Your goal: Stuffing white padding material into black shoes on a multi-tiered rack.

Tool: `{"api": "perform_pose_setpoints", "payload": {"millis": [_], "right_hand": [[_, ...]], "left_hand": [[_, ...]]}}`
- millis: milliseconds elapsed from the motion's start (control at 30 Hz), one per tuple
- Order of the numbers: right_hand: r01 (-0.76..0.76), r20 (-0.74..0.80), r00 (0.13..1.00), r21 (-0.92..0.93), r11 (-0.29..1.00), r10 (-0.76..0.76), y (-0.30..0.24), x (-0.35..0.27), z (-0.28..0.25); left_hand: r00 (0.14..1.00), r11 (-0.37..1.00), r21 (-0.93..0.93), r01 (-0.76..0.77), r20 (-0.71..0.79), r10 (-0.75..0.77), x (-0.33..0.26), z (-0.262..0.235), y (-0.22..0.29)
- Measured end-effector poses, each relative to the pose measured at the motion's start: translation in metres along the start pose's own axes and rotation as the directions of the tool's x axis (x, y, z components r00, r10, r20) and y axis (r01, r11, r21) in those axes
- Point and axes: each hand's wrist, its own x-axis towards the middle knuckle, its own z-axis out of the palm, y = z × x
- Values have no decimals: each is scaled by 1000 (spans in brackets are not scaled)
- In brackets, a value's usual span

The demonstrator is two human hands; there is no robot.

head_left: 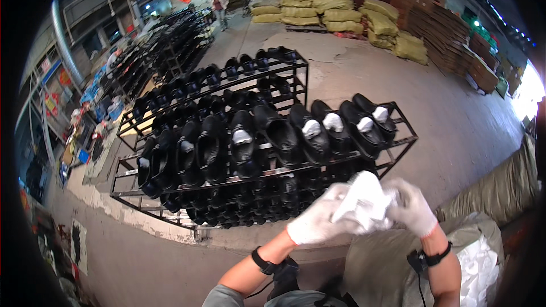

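A crumpled wad of white paper (364,200) is between my two hands, over the near right end of a black metal shoe rack (153,212). My left hand (319,216), in a white knit glove, is closed on the paper's left side. On the other side my right hand (414,209), gloved likewise, grips its edge. Black shoes (281,139) stand in a row on the rack's top tier. Several have white paper stuffing (311,128) in their openings; others show a dark inside. More shoes fill the lower tiers.
To my right an open sack (480,267) holds white paper, beside a long grey-green bundle (492,185). A second shoe rack (307,82) stands behind the first. Yellow sacks (315,3) and flattened cardboard (441,37) are stacked far back. A person (219,5) stands in the distance.
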Motion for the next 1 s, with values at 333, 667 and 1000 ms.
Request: {"api": "perform_pose_setpoints", "payload": {"millis": [333,667,1000], "right_hand": [[383,280,919,-468,797,-277,-52,290,155],[323,184,946,-514,794,-266,-82,292,222],[423,270,854,134,896,-444,-126,337,298]], "left_hand": [[986,546,821,165,-120,-118,-6,-180,-35],[982,654,754,63,-162,93,-99,-210,0],[666,759,405,510,-744,-50,-167,-281,-1]]}}
